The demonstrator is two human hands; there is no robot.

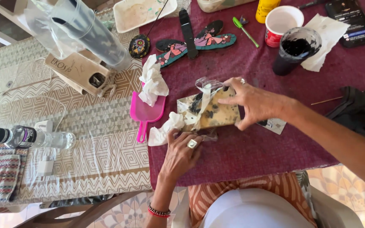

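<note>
A small rectangular tile piece point(216, 113), tan with dark smears, lies on the maroon cloth point(250, 152). My right hand point(254, 102) grips its right end, fingers over the top edge. My left hand point(181, 147), with a ring on one finger, pinches a crumpled white paper tissue point(165, 128) against the tile's left side. A bit of clear plastic film point(205, 82) sticks up behind the tile.
A pink scoop point(145, 113) with another tissue lies to the left. Behind are a butterfly mosaic point(195, 44), a cup of black paste point(294, 50), a white cup point(280, 23), a phone point(351, 21) and a dark rag point(360, 109). A water bottle point(30, 137) lies far left.
</note>
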